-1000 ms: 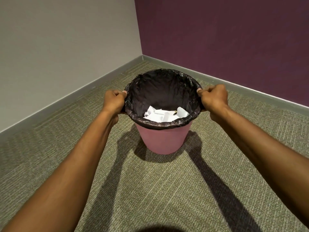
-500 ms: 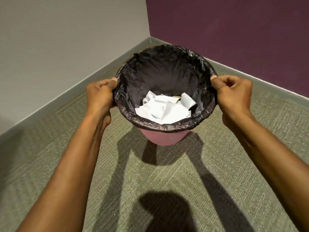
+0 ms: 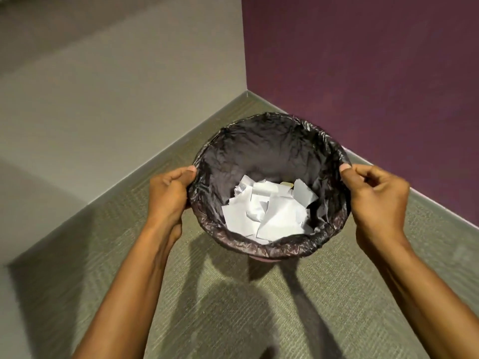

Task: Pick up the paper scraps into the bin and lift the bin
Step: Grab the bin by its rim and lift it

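The bin (image 3: 269,149) is round, lined with a crinkled black bag, and hangs in the air in front of me above the carpet. Only a sliver of its pink body shows under the near rim. Several white paper scraps (image 3: 269,211) lie in a heap at its bottom. My left hand (image 3: 169,195) grips the rim on the left side, thumb over the edge. On the opposite side my right hand (image 3: 375,200) pinches the rim the same way.
A grey wall (image 3: 103,99) on the left meets a purple wall (image 3: 363,60) on the right in a corner just behind the bin. Green-grey carpet (image 3: 233,307) covers the floor below, with the shadows of my arms and the bin on it.
The bin has risen off the carpet and come closer to the camera, held by both hands. Its pink body has almost dropped out of sight beneath the rim.
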Tool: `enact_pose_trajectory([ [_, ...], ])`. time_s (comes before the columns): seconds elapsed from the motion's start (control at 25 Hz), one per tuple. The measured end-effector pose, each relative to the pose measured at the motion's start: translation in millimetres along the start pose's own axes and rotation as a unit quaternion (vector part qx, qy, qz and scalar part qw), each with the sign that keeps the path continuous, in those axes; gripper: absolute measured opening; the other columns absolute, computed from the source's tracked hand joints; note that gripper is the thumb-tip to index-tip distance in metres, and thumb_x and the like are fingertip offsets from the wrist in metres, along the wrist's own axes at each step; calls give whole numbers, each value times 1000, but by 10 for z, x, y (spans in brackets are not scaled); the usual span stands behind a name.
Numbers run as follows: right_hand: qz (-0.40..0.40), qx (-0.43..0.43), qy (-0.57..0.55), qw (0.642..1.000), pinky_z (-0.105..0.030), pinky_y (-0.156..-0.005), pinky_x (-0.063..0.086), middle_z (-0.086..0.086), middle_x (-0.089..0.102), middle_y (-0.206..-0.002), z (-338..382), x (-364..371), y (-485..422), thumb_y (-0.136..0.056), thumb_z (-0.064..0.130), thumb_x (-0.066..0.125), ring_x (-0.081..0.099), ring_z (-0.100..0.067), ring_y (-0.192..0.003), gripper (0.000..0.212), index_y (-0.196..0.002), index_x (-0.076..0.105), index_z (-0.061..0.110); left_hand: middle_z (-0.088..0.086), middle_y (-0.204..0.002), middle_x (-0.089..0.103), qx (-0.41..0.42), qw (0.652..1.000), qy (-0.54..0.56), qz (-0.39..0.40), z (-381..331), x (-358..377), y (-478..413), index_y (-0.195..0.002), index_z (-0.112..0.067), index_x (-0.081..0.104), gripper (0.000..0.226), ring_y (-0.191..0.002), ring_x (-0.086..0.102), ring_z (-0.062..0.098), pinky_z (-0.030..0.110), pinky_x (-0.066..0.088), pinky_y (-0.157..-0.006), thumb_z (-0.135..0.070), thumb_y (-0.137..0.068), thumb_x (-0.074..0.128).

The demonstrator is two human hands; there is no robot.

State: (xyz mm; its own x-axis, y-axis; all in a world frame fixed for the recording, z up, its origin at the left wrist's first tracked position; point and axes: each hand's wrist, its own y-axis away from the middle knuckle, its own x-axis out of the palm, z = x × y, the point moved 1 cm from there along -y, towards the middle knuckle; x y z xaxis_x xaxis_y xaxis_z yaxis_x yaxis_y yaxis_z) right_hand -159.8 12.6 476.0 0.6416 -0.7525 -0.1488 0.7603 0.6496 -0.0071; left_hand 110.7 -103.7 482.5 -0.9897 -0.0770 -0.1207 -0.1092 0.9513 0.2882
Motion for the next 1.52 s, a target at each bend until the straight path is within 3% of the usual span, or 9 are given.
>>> enact_pose_trajectory([
  [0.2, -6, -14, -13, 1000, -28, -72, 49, 4, 70, -78, 929, -301, 51, -94, 27, 66, 61, -6, -71, 16, -83, 72, 18, 3, -85, 76, 4, 1000, 6, -3, -930, -85, 393, -99, -9, 75, 14, -64, 67, 8, 23, 50, -59, -10, -91, 63],
  [0.32, -26, -19, -23, 999, -25, -63, 45, 4, 65, -72, 1321, -467, 90, -98, 33, 59, 54, -6, -66, 28, -78, 70, 16, 7, -91, 76, 2, 1000, 9, 5, -1288, -63, 606, -101, -7, 74, 15, -74, 69, 14, 26, 51, -64, -9, -91, 63],
  [0.56, 4, 2, -26, 1000, -10, -56, 49, 12, 72, -70, 1994, -728, 28, -94, 25, 66, 61, 4, -60, 14, -81, 71, 22, 4, -78, 76, -2, 1000, 26, 10, -2008, -64, 905, -91, -12, 76, 12, -64, 66, 13, 24, 50, -62, -9, -90, 64],
  [0.72, 86, 66, 22, 994, -39, -59, 56, -2, 72, -65, 2243, -861, -97, -94, 18, 65, 63, -19, -57, 12, -86, 72, 13, 13, -89, 76, -16, 999, -10, 26, -2297, -38, 998, -93, -8, 76, 14, -71, 64, 19, 26, 48, -63, -7, -91, 62],
  [0.88, 146, 84, 123, 978, -56, -54, 55, -8, 53, -56, 2420, -959, -201, -95, 10, 62, 51, -23, -52, 19, -78, 67, 4, 14, -90, 75, -58, 998, -17, 30, -2424, 16, 1105, -99, -2, 74, 17, -72, 63, 20, 26, 49, -65, -7, -92, 60],
  [1.0, 164, 102, 144, 971, -46, -48, 59, -13, 54, -59, 2545, -892, -276, -94, 8, 62, 55, -24, -50, 22, -76, 66, -4, 13, -85, 74, -79, 996, -30, 36, -2532, -7, 1085, -99, -5, 74, 18, -64, 59, 17, 23, 46, -57, -11, -94, 58],
  [1.16, 168, 113, 145, 969, -33, -44, 54, -13, 62, -62, 2679, -647, -460, -95, 9, 62, 58, -22, -52, 21, -77, 69, -1, 11, -75, 63, -80, 995, -30, 57, -2728, -52, 828, -94, -6, 75, 21, -61, 49, 17, 24, 39, -53, -16, -96, 57],
  [1.4, 129, 129, 144, 973, -30, -46, 51, -14, 60, -65, 2845, -15, -885, -94, 6, 63, 54, -22, -55, 19, -79, 68, -5, -4, -56, 63, -70, 991, -35, 110, -3063, -116, -49, -94, -2, 73, 18, -46, 56, 6, 19, 46, -45, -11, -93, 58],
  [1.52, 124, 126, 142, 974, -29, -45, 49, -13, 60, -66, 2983, 306, -1076, -94, 5, 62, 53, -22, -56, 18, -79, 68, -1, -1, -63, 67, -64, 988, -39, 132, -3241, -154, -498, -97, -1, 71, 17, -53, 59, 8, 21, 47, -48, -9, -93, 57],
])
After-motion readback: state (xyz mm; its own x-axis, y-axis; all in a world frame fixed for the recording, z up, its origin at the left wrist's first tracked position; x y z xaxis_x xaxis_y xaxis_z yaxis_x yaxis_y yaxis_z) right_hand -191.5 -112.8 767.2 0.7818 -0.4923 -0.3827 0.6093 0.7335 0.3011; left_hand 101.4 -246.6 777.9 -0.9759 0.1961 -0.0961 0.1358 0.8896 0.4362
